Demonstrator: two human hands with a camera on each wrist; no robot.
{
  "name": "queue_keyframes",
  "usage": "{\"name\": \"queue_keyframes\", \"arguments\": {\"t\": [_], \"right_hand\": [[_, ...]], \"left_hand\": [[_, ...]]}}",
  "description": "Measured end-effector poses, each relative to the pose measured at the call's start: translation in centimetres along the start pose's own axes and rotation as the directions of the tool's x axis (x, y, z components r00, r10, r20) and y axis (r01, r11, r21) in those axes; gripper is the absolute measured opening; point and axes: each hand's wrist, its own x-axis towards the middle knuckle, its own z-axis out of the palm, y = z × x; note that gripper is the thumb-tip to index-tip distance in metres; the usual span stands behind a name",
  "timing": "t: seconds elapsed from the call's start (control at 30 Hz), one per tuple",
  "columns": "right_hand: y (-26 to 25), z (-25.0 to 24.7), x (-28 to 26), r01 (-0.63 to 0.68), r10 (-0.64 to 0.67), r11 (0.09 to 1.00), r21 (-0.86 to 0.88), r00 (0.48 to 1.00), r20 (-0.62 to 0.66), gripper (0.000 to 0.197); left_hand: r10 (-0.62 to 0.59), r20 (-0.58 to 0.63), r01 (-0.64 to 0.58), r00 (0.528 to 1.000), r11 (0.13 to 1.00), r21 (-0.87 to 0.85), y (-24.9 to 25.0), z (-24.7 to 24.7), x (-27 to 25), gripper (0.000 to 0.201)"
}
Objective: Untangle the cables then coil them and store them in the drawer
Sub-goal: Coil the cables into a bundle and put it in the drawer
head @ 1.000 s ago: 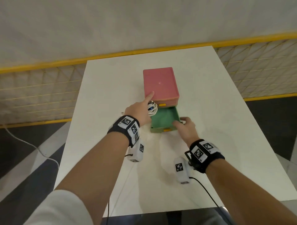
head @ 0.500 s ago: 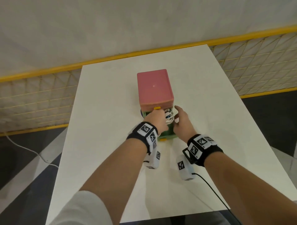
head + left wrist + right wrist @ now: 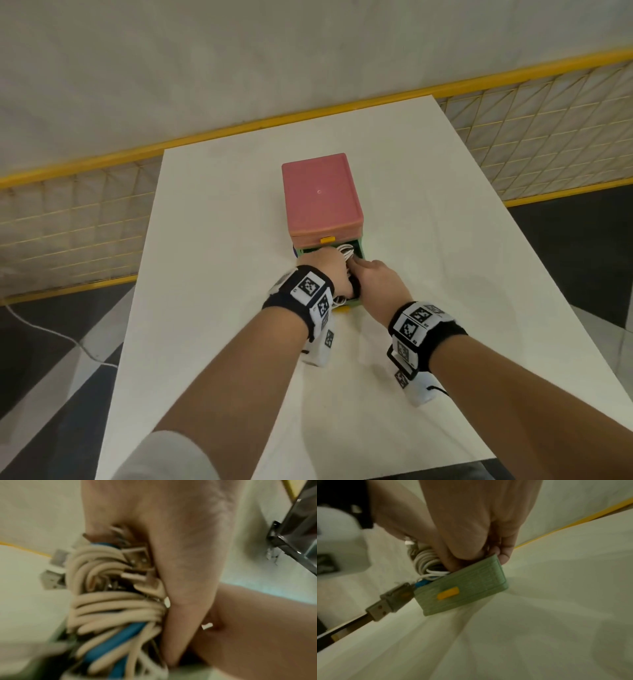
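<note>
A pink drawer box (image 3: 322,198) stands mid-table with its green drawer (image 3: 362,249) pulled out toward me. My left hand (image 3: 327,265) holds a coiled bundle of white and blue cables (image 3: 111,601) down in the drawer; white loops (image 3: 346,253) show past its knuckles. My right hand (image 3: 364,272) grips the drawer's front wall (image 3: 462,588) near its right corner, thumb inside against the cables (image 3: 426,559). A USB plug (image 3: 388,601) sticks out past the drawer's left front corner. The drawer's yellow handle (image 3: 447,593) faces me.
The white table (image 3: 212,274) has bare surface all around the box. A yellow wire fence (image 3: 68,222) runs behind and beside it. A white cord (image 3: 51,329) lies on the dark floor at left. The table's near edge (image 3: 308,474) is close to me.
My left hand carried the cable coil from the drawer's left side down into it. My right hand moved from the drawer's front right corner to its front wall beside the coil.
</note>
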Motion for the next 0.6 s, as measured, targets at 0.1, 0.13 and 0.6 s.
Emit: {"name": "queue_keyframes", "arguments": {"t": [0.1,0.13,0.6], "right_hand": [[-0.1,-0.2,-0.2,-0.017,0.020,0.998,0.067,0.999,-0.041,0.036],[-0.1,-0.3,-0.5,-0.031,0.040,0.992,0.125,0.997,-0.069,0.035],[-1.1,-1.7,1.2,-0.064,0.090,0.991,-0.120,0.969,0.231,0.071]], "left_hand": [[-0.040,-0.157,0.037,0.987,0.999,-0.021,0.3,1.9,-0.5,0.048],[-0.059,-0.176,0.055,0.983,0.998,-0.026,0.5,2.4,-0.3,0.050],[-0.033,-0.150,0.017,0.988,0.994,-0.109,-0.8,1.7,-0.2,0.057]]}}
